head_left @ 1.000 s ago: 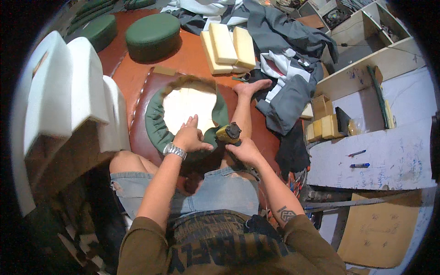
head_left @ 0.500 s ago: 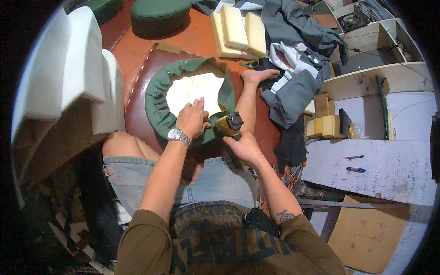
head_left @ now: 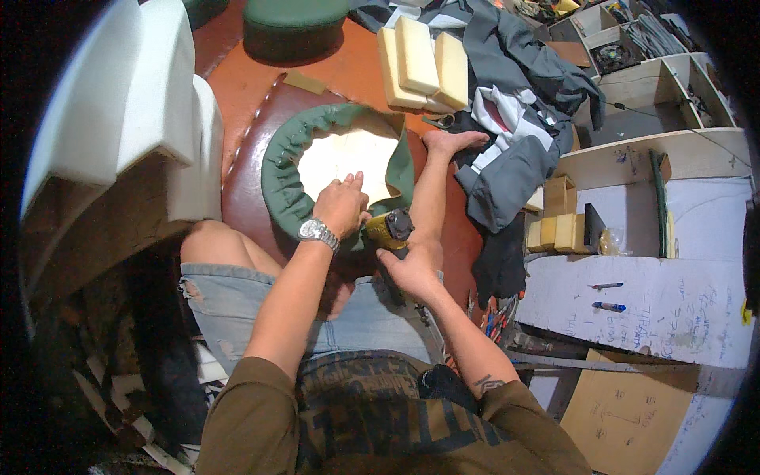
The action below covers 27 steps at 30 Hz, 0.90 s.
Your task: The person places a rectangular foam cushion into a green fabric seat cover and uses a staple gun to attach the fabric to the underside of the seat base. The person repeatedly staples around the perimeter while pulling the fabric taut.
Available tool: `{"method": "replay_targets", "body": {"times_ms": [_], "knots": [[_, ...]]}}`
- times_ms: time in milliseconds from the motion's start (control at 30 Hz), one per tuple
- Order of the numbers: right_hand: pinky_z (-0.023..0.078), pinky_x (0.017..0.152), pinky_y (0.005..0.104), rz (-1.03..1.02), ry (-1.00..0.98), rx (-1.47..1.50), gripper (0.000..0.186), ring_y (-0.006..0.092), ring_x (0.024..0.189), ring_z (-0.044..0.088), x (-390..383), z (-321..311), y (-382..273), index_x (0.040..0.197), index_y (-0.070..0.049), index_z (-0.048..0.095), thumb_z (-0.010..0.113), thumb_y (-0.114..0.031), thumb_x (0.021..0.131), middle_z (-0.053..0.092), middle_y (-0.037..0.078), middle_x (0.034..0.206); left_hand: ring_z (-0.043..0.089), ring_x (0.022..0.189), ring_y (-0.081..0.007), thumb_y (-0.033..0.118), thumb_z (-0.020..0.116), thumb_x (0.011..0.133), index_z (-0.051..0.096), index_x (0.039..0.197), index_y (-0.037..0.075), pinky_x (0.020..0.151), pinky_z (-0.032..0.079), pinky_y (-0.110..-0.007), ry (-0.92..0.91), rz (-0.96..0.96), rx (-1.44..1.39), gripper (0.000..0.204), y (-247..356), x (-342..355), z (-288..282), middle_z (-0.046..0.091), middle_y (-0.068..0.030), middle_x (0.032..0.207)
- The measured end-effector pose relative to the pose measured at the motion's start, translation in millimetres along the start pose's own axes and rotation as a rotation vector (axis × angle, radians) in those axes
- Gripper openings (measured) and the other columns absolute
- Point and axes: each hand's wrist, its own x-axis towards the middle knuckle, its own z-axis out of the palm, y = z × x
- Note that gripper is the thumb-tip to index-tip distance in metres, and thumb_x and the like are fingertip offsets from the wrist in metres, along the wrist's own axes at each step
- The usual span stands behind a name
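A round cushion lies upside down before me, with a gathered green cover (head_left: 286, 176) folded over its rim and a pale board (head_left: 336, 158) showing in the middle. My left hand (head_left: 342, 207), wearing a metal watch, holds the cover's near edge down. Two of its fingers stretch onto the board, and others are bent at the fold. In my right hand (head_left: 413, 273) is a yellow and black staple gun (head_left: 386, 228), its head against the near right edge of the cover. The gun's nose is hidden. On the right side the cover stands up loose from the board.
The cushion rests on a dark red padded sheet (head_left: 241, 190), beside my bare foot (head_left: 451, 142). Yellow foam blocks (head_left: 417, 55), a finished green cushion (head_left: 294, 28) and grey cloth (head_left: 507, 174) lie beyond. White foam pieces (head_left: 154, 87) stand at left; wooden trays (head_left: 645, 142) fill the right.
The view has shifted slightly. The staple gun has come closer to my left hand and its head has turned toward the cover's edge. My left hand remains on the same stretch of cover.
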Motion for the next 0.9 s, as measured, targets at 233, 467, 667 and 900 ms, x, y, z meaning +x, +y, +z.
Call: {"method": "replay_targets", "body": {"times_ms": [233,467,667,900], "knots": [[0.053,0.099,0.0451,-0.069,0.009,0.205,0.053,0.0420,0.110,0.071,5.3,23.0,19.3,0.120,0.004,0.071,0.073,-0.039,0.090,0.074,0.029,0.112,0.049,0.145,-0.0308,0.039,0.085,0.082,0.075,0.108,0.011,0.111,0.047,-0.043,-0.264,0.039,-0.194,0.040,-31.0,5.2,-10.0,0.046,-0.0115,0.162],[0.053,0.099,0.0443,-0.094,0.020,0.265,0.056,0.0402,0.111,0.071,7.6,27.6,24.2,0.124,0.003,0.070,0.073,-0.041,0.090,0.075,0.027,0.113,0.064,0.124,-0.0333,0.027,0.084,0.082,0.060,0.134,0.010,0.104,0.052,-0.044,-0.020,0.079,-0.102,0.060,-27.9,-3.9,5.0,0.064,-0.0126,0.141],[0.053,0.100,0.0427,-0.010,-0.028,0.131,0.059,0.0381,0.112,0.071,-0.9,18.1,1.9,0.125,0.004,0.070,0.075,-0.043,0.090,0.074,0.026,0.118,0.064,0.125,-0.0323,0.028,0.084,0.082,0.076,0.103,0.010,0.108,0.049,-0.046,-0.242,-0.114,-0.214,0.029,-19.8,1.3,-13.3,0.062,-0.0070,0.146],[0.054,0.098,0.0410,-0.107,-0.040,0.325,0.054,0.0315,0.108,0.073,-14.3,-46.8,32.7,0.125,0.003,0.070,0.077,-0.038,0.091,0.076,0.021,0.114,0.071,0.100,-0.0421,0.025,0.079,0.087,0.057,0.125,0.013,0.085,0.055,-0.054,-0.212,0.036,-0.150,0.045,-22.8,-26.9,-33.0,0.075,-0.0150,0.107]]}}
